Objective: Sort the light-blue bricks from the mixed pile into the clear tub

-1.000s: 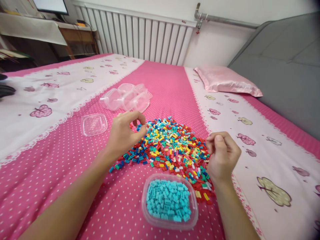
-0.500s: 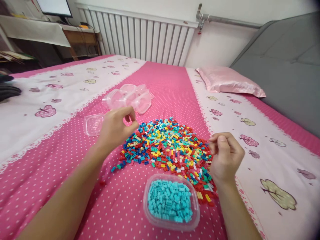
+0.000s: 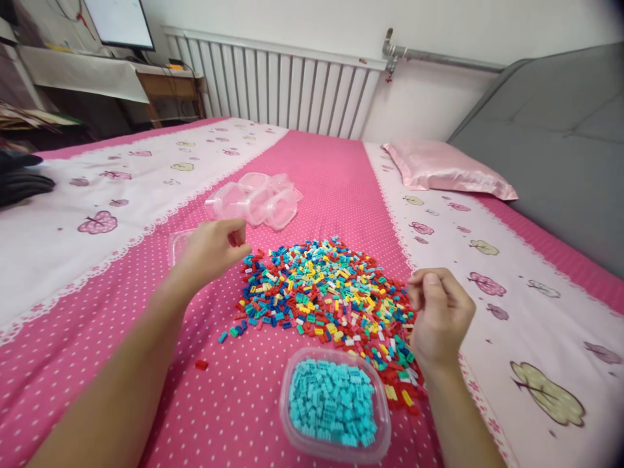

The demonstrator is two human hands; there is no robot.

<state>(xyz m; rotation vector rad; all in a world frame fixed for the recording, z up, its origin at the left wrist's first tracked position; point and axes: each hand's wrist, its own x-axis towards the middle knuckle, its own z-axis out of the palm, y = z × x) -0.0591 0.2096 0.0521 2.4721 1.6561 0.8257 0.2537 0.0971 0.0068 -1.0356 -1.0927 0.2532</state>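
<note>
A broad heap of small toy building bricks [image 3: 322, 286] in many colours lies between my hands. My left hand [image 3: 212, 250] hovers at the heap's left edge, fingers curled in toward the thumb; whatever they may hold is hidden. At the right edge, my right hand [image 3: 439, 315] is closed with the thumb against bent fingers, and I cannot make out anything in it. Nearest to me stands a clear plastic tub [image 3: 286, 426] filled with turquoise bricks [image 3: 331, 403]. A clear lid [image 3: 178, 244] lies partly behind my left hand.
Several clear empty tubs [image 3: 256, 201] sit grouped beyond the heap. One red brick [image 3: 201, 365] lies apart on the pink dotted bedspread [image 3: 234, 416]. A pink pillow [image 3: 448, 169] rests at the back right near the grey headboard [image 3: 550, 130]. Dark gloves [image 3: 24, 182] lie far left.
My left hand has drawn a little to the left, away from the heap, and covers more of the lid. My right hand stays nearly where it was. The view has tilted up slightly.
</note>
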